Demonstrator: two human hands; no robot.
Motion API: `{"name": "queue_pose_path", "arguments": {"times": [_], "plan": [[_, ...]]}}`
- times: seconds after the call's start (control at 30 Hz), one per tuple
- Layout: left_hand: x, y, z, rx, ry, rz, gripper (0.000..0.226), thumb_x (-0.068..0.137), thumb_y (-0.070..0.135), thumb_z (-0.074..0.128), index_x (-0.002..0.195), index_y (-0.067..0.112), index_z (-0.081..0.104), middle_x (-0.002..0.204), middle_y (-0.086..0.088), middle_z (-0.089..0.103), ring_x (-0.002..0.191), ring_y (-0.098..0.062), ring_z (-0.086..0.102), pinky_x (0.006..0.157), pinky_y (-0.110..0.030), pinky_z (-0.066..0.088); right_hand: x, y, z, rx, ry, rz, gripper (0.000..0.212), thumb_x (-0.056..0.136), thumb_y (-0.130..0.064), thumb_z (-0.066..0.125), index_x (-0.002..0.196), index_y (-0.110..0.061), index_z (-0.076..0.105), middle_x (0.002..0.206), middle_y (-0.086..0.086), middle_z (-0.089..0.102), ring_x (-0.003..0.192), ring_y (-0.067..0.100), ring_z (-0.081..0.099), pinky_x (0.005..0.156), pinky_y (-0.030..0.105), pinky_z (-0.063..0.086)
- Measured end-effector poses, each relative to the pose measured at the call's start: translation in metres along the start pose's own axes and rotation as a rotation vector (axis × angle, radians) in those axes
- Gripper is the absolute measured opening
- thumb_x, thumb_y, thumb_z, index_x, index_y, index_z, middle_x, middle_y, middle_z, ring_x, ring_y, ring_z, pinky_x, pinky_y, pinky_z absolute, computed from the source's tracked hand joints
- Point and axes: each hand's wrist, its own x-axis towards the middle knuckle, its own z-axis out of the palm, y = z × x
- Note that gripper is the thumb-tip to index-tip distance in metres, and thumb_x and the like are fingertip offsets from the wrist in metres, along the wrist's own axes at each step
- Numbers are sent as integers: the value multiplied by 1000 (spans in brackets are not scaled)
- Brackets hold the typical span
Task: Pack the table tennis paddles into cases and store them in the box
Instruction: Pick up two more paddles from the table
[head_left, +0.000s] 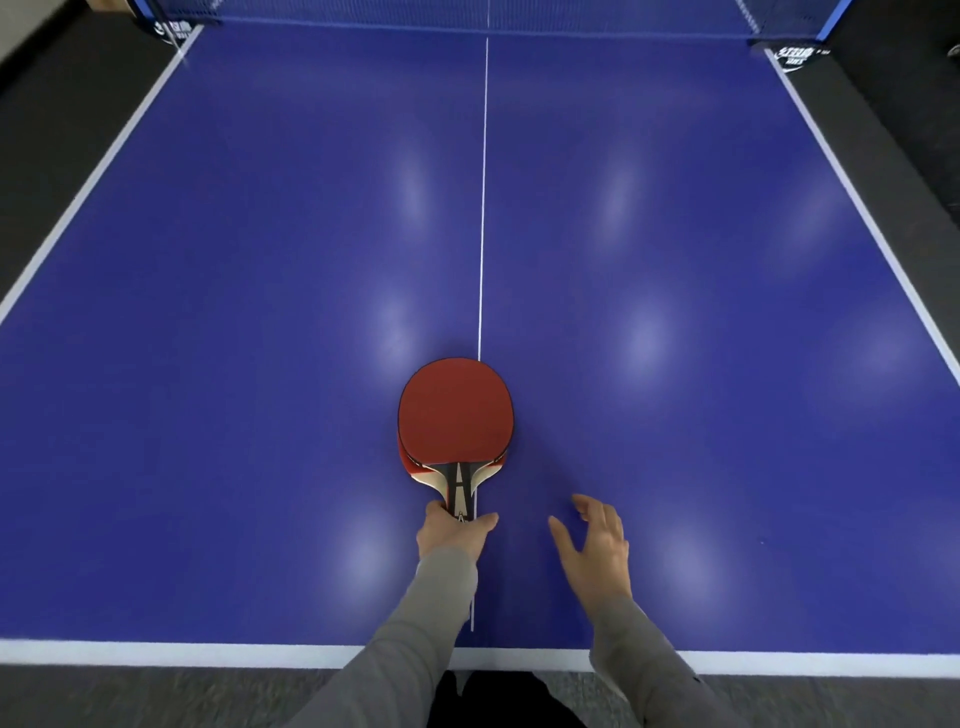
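Although the task calls for cases and a box, neither shows anywhere in the head view, so the work looks to be at its very start. Two red-faced paddles (456, 415) lie stacked on the blue bench (208, 312), blades pointing away from the person, the lower one peeking out at the left edge under the upper; they sit on the white centre line, near the person's edge. The left hand (452, 535) has its grip closed round the handles at their near end, fingers curled about them. The right hand (595, 545) is just beside it over the bench, its grip wide, fingers spread and relaxed, holding nothing. Whether the paddles rest on the bench or are lifted a little cannot be told. Judging from this, nothing is packed yet: each paddle has yet to go into a case, and the cases into the box. The net (467, 13) runs across the far end.
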Motion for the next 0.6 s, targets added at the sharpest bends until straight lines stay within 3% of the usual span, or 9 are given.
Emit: {"name": "queue_pose_path", "arguments": {"times": [0.1,0.27,0.6], "plan": [[-4,1,6,100,118,14,51,77,23,73,119,12,47,88,0,52,80,-21,50,68,-31,44,-4,9,-8,-18,4,9,43,91,-31,61,129,-15,50,128,1,49,123,18,45,104,35,29],[0,-7,8,125,220,51,32,79,12,62,110,12,53,70,3,47,74,-23,48,65,-32,41,-11,20,-15,-82,2,-21,43,93,-34,58,131,-17,47,130,-1,47,126,16,41,104,33,27],[6,-15,-10,129,217,159,30,78,16,65,108,13,60,70,3,54,78,-27,55,68,-33,46,-23,26,-12,-135,39,-20,44,94,-36,55,133,-19,45,133,-3,46,127,15,39,106,33,25]]}}
